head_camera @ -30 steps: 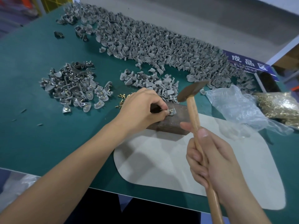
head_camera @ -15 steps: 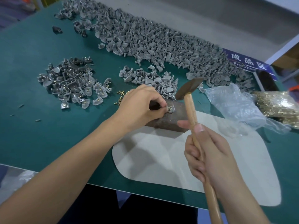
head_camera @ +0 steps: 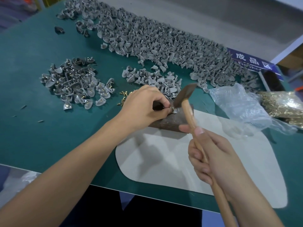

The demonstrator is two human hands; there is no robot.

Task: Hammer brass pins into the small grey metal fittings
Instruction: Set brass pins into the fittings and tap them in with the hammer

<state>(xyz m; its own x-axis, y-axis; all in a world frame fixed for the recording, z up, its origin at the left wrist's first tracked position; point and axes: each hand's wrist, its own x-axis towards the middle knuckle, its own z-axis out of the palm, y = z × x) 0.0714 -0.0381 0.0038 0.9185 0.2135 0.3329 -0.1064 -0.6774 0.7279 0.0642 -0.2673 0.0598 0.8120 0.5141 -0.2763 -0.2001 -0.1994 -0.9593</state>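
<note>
My left hand (head_camera: 144,104) pinches a small grey fitting (head_camera: 174,110) with a brass pin on top of a dark metal block (head_camera: 170,121). My right hand (head_camera: 213,159) grips the wooden handle of a hammer (head_camera: 185,95), whose head touches the fitting at its lower end. Loose brass pins (head_camera: 123,97) lie on the green table just left of my left hand. A pile of pinned fittings (head_camera: 77,84) sits at the left, a small heap of plain fittings (head_camera: 152,79) lies behind the block, and a large heap (head_camera: 155,43) stretches along the back.
A pale grey mat (head_camera: 180,169) lies under the block near the table's front edge. At the right are a crumpled clear plastic bag (head_camera: 241,104) and a bag of brass pins (head_camera: 283,104). A blue sign (head_camera: 250,61) stands at the back right.
The hammer head has come down from above the block onto the fitting. My left hand stays pinched on the fitting.
</note>
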